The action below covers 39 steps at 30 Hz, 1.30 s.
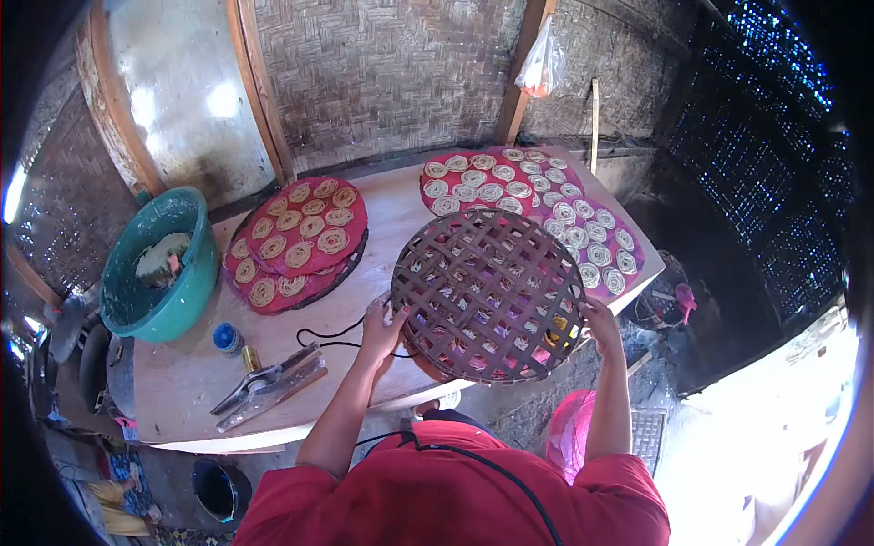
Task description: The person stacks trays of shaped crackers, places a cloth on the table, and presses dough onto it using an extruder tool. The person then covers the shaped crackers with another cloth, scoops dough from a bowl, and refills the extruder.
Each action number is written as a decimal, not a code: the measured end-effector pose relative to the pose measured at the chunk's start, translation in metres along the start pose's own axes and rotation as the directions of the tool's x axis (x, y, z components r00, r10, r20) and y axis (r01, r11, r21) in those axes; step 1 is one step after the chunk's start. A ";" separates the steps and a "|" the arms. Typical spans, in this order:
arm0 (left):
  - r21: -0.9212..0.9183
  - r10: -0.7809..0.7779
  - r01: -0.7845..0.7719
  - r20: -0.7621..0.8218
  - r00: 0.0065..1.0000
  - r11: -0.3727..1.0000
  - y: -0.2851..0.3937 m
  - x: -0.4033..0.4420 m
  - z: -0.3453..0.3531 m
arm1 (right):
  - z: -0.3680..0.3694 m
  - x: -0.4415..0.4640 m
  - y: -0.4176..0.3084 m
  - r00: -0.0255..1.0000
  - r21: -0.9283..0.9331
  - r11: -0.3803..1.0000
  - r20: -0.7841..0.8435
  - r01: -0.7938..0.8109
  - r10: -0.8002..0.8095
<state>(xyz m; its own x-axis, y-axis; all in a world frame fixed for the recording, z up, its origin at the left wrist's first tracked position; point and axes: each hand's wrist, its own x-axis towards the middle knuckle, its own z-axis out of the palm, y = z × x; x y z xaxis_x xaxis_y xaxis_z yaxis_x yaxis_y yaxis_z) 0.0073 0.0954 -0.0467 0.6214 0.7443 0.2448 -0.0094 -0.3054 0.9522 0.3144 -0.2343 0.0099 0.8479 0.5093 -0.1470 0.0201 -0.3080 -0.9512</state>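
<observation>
A round, dark openwork woven tray (487, 296) is held up in front of my body, over the table's front edge. My left hand (382, 329) grips its left rim, fingers partly hidden by the tray. On the opposite rim, my right hand (599, 326) is closed in the same way. Pale and pink patches show through the lattice; I cannot make out what they are. Beyond the tray, pale coiled strands (490, 193) lie in rows on red round sheets and a pink sheet (628, 227). Similar coils lie on stacked red rounds (300, 223) to the left.
A green basin (196, 300) with whitish contents stands at the table's left end. Near it are a blue-lidded jar (228, 338), a hinged metal and wood tool (269, 391) and a black cord (332, 343). A plastic bag (543, 64) hangs on the wall post.
</observation>
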 end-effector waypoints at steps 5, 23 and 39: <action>-0.065 -0.219 0.214 -0.071 0.973 0.975 -0.020 0.000 -0.021 | -0.020 0.003 0.021 0.998 0.031 0.999 -0.057 -0.016 0.018; 0.711 0.185 -0.468 0.441 0.878 0.524 0.107 -0.048 -0.009 | 0.022 -0.046 -0.018 0.793 -0.751 0.587 -0.141 0.304 -0.592; 0.735 0.000 -0.470 0.539 0.842 0.489 0.092 -0.048 0.001 | 0.043 -0.048 -0.038 0.906 -0.786 0.548 0.036 0.287 -0.423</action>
<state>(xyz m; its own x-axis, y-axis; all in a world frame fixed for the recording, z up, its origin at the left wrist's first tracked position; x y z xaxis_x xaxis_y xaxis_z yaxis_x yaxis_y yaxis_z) -0.0225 0.0310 0.0293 0.9456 0.3070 0.1079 0.2791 -0.9357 0.2159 0.2503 -0.2126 0.0415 0.7404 0.6202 0.2592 0.6704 -0.6541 -0.3502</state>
